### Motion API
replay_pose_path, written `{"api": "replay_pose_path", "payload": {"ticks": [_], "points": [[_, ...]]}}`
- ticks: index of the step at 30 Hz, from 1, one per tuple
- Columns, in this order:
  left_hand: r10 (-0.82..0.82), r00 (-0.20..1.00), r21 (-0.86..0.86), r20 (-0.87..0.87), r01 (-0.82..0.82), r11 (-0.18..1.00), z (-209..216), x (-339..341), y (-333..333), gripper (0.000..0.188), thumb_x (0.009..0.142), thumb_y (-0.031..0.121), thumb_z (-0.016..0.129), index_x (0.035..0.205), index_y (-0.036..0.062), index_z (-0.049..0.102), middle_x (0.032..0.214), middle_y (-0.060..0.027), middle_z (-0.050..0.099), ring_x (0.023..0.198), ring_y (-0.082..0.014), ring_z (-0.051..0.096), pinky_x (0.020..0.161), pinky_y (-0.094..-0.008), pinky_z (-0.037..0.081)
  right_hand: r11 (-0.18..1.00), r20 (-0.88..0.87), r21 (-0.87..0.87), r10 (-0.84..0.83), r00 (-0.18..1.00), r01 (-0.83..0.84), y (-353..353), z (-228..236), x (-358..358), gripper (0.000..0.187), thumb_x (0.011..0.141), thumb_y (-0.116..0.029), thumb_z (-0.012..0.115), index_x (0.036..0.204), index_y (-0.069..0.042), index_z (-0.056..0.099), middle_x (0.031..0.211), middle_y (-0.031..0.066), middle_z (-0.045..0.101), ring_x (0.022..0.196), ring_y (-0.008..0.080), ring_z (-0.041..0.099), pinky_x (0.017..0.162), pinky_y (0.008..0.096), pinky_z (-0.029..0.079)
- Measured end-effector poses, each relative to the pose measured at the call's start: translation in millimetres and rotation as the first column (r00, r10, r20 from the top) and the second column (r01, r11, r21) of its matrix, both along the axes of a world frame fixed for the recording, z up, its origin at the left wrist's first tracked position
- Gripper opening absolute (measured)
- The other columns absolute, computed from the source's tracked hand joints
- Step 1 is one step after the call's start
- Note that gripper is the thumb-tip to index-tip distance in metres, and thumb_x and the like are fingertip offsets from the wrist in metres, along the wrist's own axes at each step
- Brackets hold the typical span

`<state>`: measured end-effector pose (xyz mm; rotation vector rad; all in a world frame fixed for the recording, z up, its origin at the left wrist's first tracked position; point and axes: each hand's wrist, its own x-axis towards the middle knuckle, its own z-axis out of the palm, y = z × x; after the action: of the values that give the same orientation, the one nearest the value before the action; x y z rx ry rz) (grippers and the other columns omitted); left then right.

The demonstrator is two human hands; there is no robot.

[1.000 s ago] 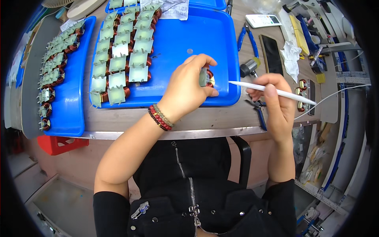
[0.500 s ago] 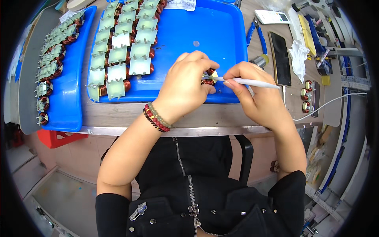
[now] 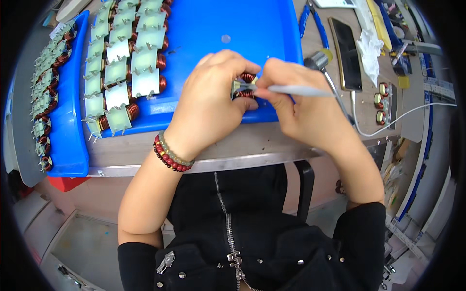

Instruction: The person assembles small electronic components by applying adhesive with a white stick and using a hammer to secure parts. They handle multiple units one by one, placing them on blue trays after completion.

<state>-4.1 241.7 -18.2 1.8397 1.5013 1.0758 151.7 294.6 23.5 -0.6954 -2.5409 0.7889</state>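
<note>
Over the near edge of a blue tray [image 3: 228, 19], my left hand [image 3: 206, 92] grips a copper-wound ring coil [image 3: 248, 77] between thumb and fingers. My right hand [image 3: 306, 104] pinches a slim white pen-shaped tool [image 3: 301, 90], its working end at the coil's middle. Fingers partly hide the coil and the tool's tip. In the tray's left part stand rows of copper coils with pale green plates [image 3: 145, 59] and metal pins on top. More such coils [image 3: 43, 92] line a second blue tray [image 3: 73, 126] at the far left.
Right of the tray lie blue-handled pliers [image 3: 323, 31], a metal tool with a round head [image 3: 318, 60], a dark phone [image 3: 345, 53] with a white cable [image 3: 357, 119], and crumpled tissue [image 3: 371, 58]. Three small coils [image 3: 380, 117] stand farther right. The table's metal edge [image 3: 204, 165] runs in front.
The head view has shifted, so trays and rows appear farther left. My right hand has come closer to my left, and the white tool's tip reaches farther into the coil.
</note>
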Motion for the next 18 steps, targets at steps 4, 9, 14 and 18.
{"api": "replay_pose_path", "payload": {"ticks": [4, 9, 14, 18], "points": [[0.047, 0.989, 0.085, 0.142, -0.059, 0.995, 24.3, -2.7, -7.6, 0.044, 0.058, 0.002, 0.073, 0.1, 0.0031, 0.06, 0.105, -0.01, 0.055, 0.097, -0.025, 0.052, 0.087, -0.0336, 0.04, 0.997, 0.02, -0.078, 0.018, 1.0, -0.017, 0.4, 3.5, 0.4, 0.014, 0.075, -0.004, 0.055, 0.082, -0.004, 0.043, 0.067, 0.0174, 0.054, 0.068, 0.0358, 0.054, 0.058, 0.0424, 0.042], [-0.087, 0.996, 0.231, -0.01, 0.087, 0.969, 60.9, -2.7, 7.3, 0.021, 0.064, 0.005, 0.07, 0.084, 0.0015, 0.064, 0.089, -0.0102, 0.06, 0.086, -0.0207, 0.056, 0.079, -0.0293, 0.043, 0.99, 0.082, -0.134, -0.04, 0.996, 0.051, 3.0, 9.5, -6.9, 0.004, 0.072, -0.004, 0.053, 0.073, 0.0, 0.053, 0.067, 0.018, 0.058, 0.067, 0.0372, 0.056, 0.058, 0.0436, 0.044], [-0.093, 0.991, 0.297, 0.091, 0.062, 0.953, 54.3, 1.7, 9.1, 0.01, 0.068, 0.001, 0.065, 0.078, 0.0009, 0.064, 0.083, -0.0097, 0.061, 0.081, -0.0186, 0.058, 0.072, -0.0282, 0.045, 0.976, 0.142, -0.185, -0.087, 0.986, 0.112, 3.0, 17.9, -2.4, 0.011, 0.075, -0.011, 0.056, 0.082, -0.002, 0.059, 0.072, 0.0175, 0.06, 0.07, 0.0354, 0.058, 0.062, 0.0417, 0.046], [-0.046, 0.943, 0.185, 0.33, -0.017, 0.983, 40.0, 2.3, 1.7, 0.008, 0.072, 0.0, 0.063, 0.08, -0.0001, 0.062, 0.076, -0.0076, 0.061, 0.068, -0.0161, 0.06, 0.061, -0.0255, 0.048, 0.993, 0.069, -0.024, -0.116, 0.991, 0.118, 1.7, 0.7, 12.3, 0.026, 0.074, -0.02, 0.063, 0.094, -0.005, 0.058, 0.083, 0.0147, 0.062, 0.081, 0.0321, 0.058, 0.068, 0.0393, 0.046]]}}
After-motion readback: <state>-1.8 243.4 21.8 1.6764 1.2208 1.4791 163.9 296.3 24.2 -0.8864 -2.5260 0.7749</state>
